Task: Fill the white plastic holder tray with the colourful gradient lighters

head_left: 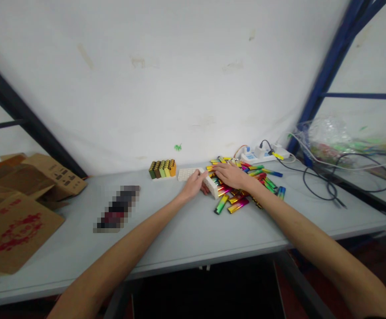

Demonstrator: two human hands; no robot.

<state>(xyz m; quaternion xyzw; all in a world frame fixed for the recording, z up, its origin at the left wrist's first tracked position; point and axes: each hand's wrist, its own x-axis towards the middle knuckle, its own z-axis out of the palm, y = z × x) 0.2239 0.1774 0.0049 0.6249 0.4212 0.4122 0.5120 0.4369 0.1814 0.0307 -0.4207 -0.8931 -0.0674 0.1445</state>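
Observation:
My left hand is closed around a white tray with slots, tipped up on its edge. To the right, my right hand reaches over a loose pile of shiny metallic lighters in rainbow colours. Its fingers stretch across the lighters toward the tray's inner side; the thumb and whatever lies under the palm are hidden. A second white slotted tray lies flat just behind my left hand. Farther left, a filled tray holds a block of upright lighters, green to orange.
Behind the pile sits a white power strip with plugs, and a black cable loops to the right. Cardboard boxes occupy the left end. A pixelated dark object lies left of centre. Plastic bags rest by the blue frame.

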